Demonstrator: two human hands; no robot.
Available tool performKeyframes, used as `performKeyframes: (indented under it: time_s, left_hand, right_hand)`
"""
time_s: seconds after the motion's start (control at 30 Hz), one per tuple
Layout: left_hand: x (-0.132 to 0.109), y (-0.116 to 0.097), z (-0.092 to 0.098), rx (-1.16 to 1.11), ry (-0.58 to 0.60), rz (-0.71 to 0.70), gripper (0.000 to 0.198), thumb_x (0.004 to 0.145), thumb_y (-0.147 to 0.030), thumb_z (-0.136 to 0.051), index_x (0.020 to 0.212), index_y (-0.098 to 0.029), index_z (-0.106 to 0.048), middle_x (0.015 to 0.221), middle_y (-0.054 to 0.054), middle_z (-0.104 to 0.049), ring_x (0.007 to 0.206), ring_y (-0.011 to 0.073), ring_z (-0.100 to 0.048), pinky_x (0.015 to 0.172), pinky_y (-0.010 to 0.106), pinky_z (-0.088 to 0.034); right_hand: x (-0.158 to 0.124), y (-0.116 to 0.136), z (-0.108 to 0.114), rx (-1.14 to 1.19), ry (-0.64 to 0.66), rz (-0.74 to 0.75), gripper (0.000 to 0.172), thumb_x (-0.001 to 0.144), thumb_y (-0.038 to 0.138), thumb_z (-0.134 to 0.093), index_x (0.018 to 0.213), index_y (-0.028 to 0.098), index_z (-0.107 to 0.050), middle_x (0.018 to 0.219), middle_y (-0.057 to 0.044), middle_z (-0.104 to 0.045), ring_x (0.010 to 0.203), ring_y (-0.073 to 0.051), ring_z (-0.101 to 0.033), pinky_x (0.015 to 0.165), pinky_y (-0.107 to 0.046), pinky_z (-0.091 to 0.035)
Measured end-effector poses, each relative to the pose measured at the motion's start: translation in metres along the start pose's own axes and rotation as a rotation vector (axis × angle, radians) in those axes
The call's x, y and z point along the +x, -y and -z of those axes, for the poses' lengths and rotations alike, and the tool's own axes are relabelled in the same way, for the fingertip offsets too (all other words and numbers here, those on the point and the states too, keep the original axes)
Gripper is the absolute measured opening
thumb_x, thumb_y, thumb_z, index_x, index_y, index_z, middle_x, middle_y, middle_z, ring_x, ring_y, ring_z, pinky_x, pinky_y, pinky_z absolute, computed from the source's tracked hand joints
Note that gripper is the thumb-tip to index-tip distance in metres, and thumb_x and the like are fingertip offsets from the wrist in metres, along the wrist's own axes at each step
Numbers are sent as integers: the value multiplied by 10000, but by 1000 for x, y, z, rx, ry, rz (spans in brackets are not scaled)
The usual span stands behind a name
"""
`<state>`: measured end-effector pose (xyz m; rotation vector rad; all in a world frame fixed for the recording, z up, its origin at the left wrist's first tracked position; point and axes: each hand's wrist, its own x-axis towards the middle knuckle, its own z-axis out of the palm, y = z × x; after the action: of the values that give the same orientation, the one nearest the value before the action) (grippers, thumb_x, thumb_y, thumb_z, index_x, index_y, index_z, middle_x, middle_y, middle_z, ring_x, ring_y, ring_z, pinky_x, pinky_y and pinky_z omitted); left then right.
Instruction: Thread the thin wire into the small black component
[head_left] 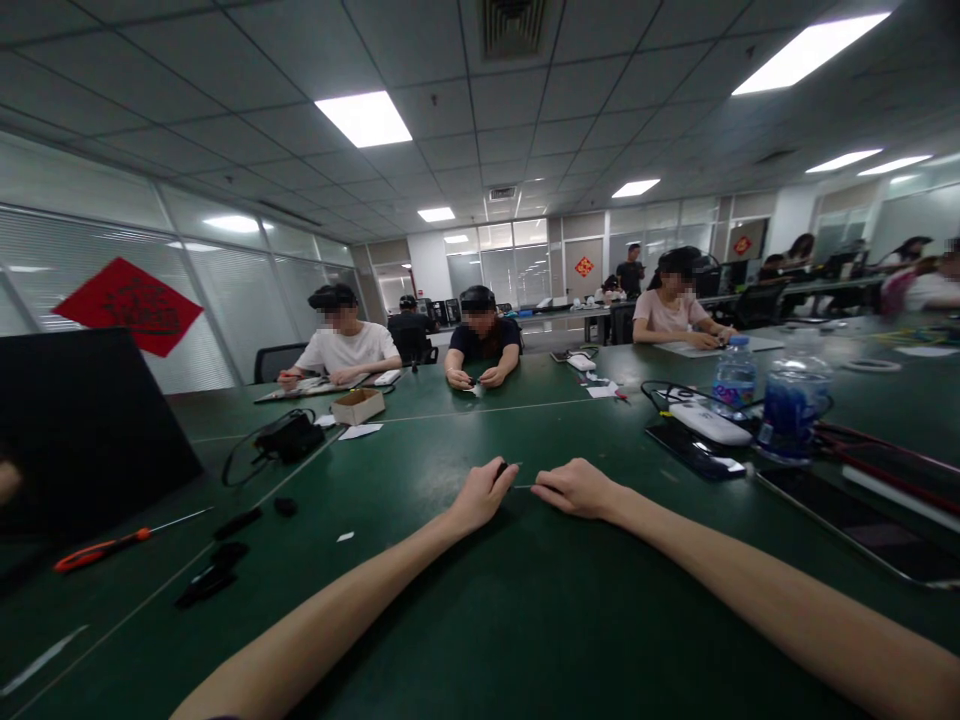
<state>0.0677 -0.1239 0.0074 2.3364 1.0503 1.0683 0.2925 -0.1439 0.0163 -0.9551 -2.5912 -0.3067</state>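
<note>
Over the green table (450, 580), my left hand (480, 498) is closed, its thumb and fingers around a small dark object (503, 468) whose kind is too small to tell. A short distance to the right, my right hand (576, 488) has its fingers pinched together. Between the two hands runs a thin pale strand (523, 487), and its right end goes into the right fingertips. Whether the strand joins the dark object is hidden by my left fingers. A small white scrap (345, 537) lies on the table left of my left hand.
Left are an orange-handled screwdriver (112, 548), black pieces (214, 575), a black cable bundle (289, 437) and a cardboard box (358, 406). Phones (847, 520), a white power bank (709, 423) and bottles (795, 405) stand or lie right. Several people (484, 350) sit beyond.
</note>
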Motion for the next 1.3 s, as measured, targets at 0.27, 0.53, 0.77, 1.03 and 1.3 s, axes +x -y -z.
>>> performKeyframes:
  time_s: [0.27, 0.53, 0.77, 1.03, 1.3]
  left_hand:
    - [-1, -2, 1, 15, -10, -28, 379, 906, -463, -344, 707, -175, -491, 570, -20, -484, 504, 105, -417, 518, 229, -248]
    - [2, 0, 2, -67, -30, 37, 409, 875, -508, -388, 689, -159, -492, 577, -18, -506, 538, 104, -427, 522, 215, -277]
    - [-6, -11, 4, -10, 255, -88, 394, 814, -527, -502, 697, -151, -507, 582, -25, -497, 535, 94, -428, 529, 211, -291]
    - [-2, -12, -8, -418, 191, 162, 415, 853, -560, -380, 733, -168, -441, 534, -44, -426, 445, 73, -371, 441, 186, -276]
    - [4, 5, -8, -839, 194, 316, 480, 833, -622, -354, 677, -171, -407, 474, -47, -371, 380, 58, -296, 366, 172, -165]
  right_hand:
    - [0, 0, 0, -20, 17, 10, 340, 961, 388, -310, 880, 193, -577, 681, -16, -641, 576, -117, -556, 580, -218, -325]
    - [2, 1, -6, 61, -24, -68, 341, 957, 386, -323, 866, 192, -588, 677, -16, -624, 588, -120, -565, 595, -216, -338]
    - [1, -27, -16, 198, -292, -434, 424, 964, 405, -253, 843, 189, -597, 657, -11, -599, 575, -130, -544, 569, -223, -338]
    - [-9, -38, -14, 203, -165, -367, 376, 938, 441, -334, 891, 216, -630, 659, -6, -613, 560, -131, -549, 567, -226, -335]
    - [-5, -16, -4, 231, -84, -243, 350, 944, 412, -352, 902, 206, -631, 647, -4, -607, 544, -112, -530, 548, -213, -323]
